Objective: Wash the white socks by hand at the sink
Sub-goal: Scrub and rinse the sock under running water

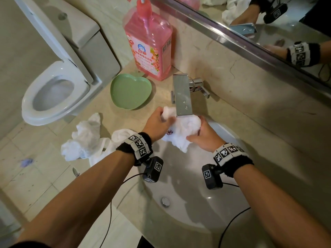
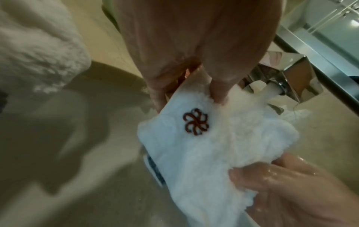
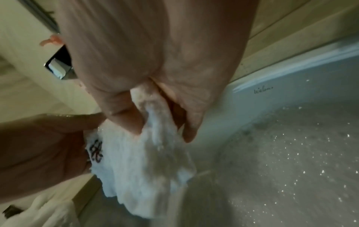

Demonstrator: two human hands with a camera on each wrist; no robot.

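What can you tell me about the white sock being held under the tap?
The white sock is fluffy, terry-like fabric with a dark red embroidered emblem and looks soaked. It hangs bunched over the sink, directly beneath the chrome faucet, whose water runs onto it. The left hand grips one end, the right hand the other.

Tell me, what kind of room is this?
It looks like a home bathroom. There is a toilet beside the counter, a sink with a metal tap, and a wall mirror above it.
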